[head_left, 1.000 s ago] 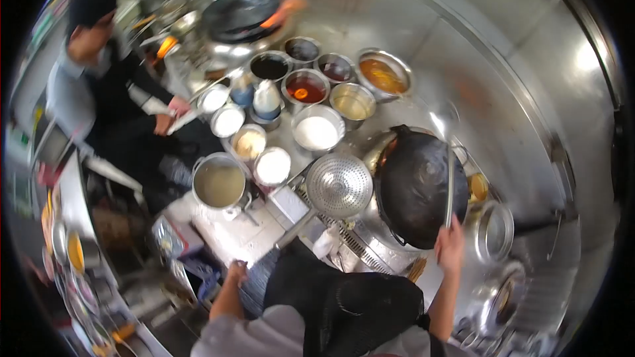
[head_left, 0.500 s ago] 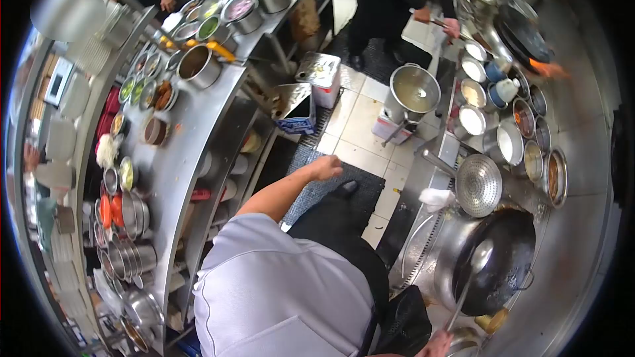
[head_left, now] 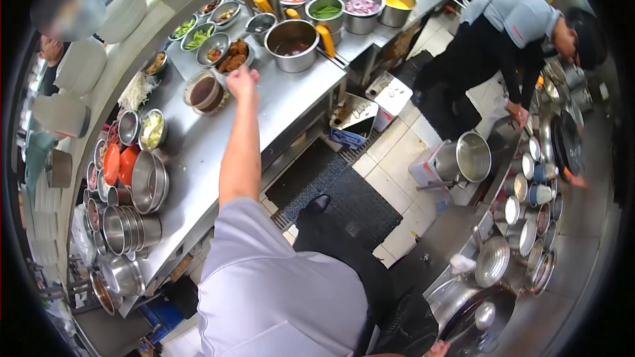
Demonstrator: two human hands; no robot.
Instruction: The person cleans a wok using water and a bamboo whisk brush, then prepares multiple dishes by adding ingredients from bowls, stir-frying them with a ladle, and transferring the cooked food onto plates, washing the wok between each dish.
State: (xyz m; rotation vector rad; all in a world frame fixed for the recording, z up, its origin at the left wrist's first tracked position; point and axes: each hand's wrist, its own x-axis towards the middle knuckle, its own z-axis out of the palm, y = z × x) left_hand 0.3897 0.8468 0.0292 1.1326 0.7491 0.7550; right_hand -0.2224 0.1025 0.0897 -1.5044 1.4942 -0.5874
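Note:
My left hand point(head_left: 243, 84) reaches over the steel counter point(head_left: 198, 135), fingers curled at the near rim of a bowl of brown fried pieces point(head_left: 234, 57); what they grip, if anything, is hidden. Just left of it stands a container of dark sauce point(head_left: 204, 92). At the bottom right, my right hand point(head_left: 438, 349) is closed on the handle of a ladle point(head_left: 485, 316), whose bowl is over the dark wok point(head_left: 469, 322).
A co-worker point(head_left: 516, 26) bends over the far end of the stove line. A perforated strainer point(head_left: 493, 262) lies beside sauce pots. A large pot point(head_left: 473, 157) stands in the aisle. Stacked steel bowls point(head_left: 126, 230) sit on the counter's left side.
The view has swung left from the stove to the counter. My left hand has gone from above the floor to the bowls. The ladle stays in my right hand. The co-worker now bends forward.

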